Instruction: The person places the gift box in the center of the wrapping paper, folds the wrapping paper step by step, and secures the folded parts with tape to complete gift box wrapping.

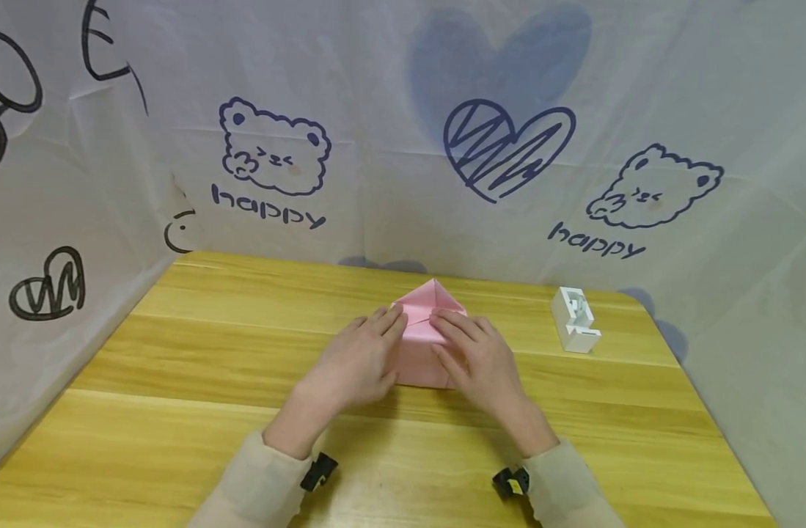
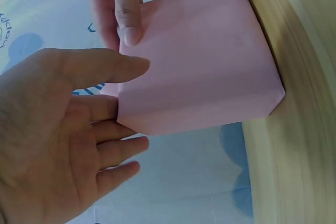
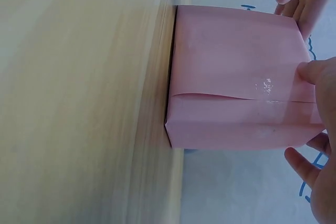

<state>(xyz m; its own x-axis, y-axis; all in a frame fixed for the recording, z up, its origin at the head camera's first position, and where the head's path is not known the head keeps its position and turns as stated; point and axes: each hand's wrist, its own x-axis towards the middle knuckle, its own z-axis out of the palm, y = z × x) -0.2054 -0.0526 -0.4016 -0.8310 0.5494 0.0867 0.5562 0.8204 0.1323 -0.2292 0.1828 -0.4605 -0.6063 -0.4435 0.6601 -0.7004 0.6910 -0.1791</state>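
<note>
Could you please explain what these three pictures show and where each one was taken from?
No machine here: a person works with bare hands. The wide picture comes from a camera on the head, looking down at a wooden table. The other two come from cameras on each wrist, very close. On the table stands a pink box wrapped in paper, with a folded triangular flap at its far end. The left hand and right hand press flat on it from either side. A white tape dispenser stands to the right. Printed cloth hangs behind.
</note>
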